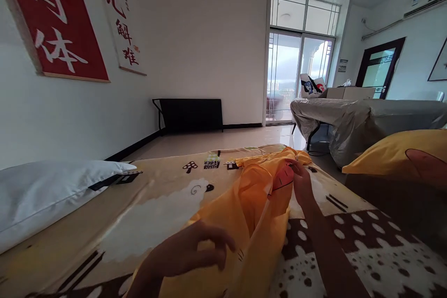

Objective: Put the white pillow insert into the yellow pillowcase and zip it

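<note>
A left hand, fingers loosely parted, hangs over the near part of an orange cloth, seemingly light, limp and best gripped by its edges, spread on a printed blanket, its farther red patch pinched by the right hand.

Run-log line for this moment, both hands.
right hand: gripping orange printed cloth near red patch | left hand: open over cloth, contact unclear | under cloth: sheep-print blanket | left side: white pillow
</note>
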{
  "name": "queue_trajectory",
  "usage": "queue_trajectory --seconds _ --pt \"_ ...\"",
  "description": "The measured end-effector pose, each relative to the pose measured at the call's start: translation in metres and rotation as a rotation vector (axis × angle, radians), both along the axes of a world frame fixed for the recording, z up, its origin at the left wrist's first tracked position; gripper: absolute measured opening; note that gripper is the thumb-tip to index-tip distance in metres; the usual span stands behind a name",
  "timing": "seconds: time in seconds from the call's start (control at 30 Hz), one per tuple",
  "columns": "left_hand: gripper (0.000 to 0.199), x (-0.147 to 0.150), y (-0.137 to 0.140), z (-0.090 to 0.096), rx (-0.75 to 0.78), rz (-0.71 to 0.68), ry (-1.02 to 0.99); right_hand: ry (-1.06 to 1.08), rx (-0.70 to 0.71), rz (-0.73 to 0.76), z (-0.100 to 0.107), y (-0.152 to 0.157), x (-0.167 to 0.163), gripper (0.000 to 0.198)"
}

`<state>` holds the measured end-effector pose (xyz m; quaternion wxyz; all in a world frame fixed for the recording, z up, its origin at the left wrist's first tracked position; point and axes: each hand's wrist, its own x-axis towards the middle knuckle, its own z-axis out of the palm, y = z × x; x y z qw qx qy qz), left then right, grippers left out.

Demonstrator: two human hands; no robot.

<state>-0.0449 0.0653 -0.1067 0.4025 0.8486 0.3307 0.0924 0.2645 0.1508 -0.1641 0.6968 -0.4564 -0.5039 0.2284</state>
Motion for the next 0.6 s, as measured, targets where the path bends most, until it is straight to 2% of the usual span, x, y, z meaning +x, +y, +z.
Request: queue_trajectory --seconds 0.07,0.17,0.2,0.23,0.3,0.37,0.47,0.6 --pt "0.033 0.002 0.017 -0.015 0.187 0.203 -0.064 0.242 0.092 0.201 0.01 -0.014 0.0 0.044" --pt "0.045 -0.003 0.063 -0.061 0.521 0.567 -0.031 0.441 0.156 0.339 0.025 -0.034 -0.003 0.032" --pt "0.055 -0.006 0.077 -0.076 0.56 0.642 0.03 0.47 0.176 0.343 0.03 -0.04 -0.004 0.026" --pt "0.065 -0.009 0.089 -0.09 0.516 0.665 0.079 0.479 0.197 0.342 0.033 -0.045 -0.004 0.019" --pt "0.079 -0.015 0.101 -0.108 0.381 0.579 0.1 0.441 0.233 0.339 0.039 -0.054 -0.004 0.013" --pt "0.079 -0.018 0.1 -0.113 0.287 0.461 0.07 0.379 0.234 0.358 0.043 -0.061 -0.003 0.015" --pt "0.06 -0.016 0.088 -0.101 0.274 0.363 0.029 0.329 0.231 0.36 0.046 -0.069 -0.003 0.016" --pt "0.036 -0.013 0.078 -0.081 0.288 0.303 0.0 0.268 0.192 0.299 0.044 -0.075 -0.001 0.035"
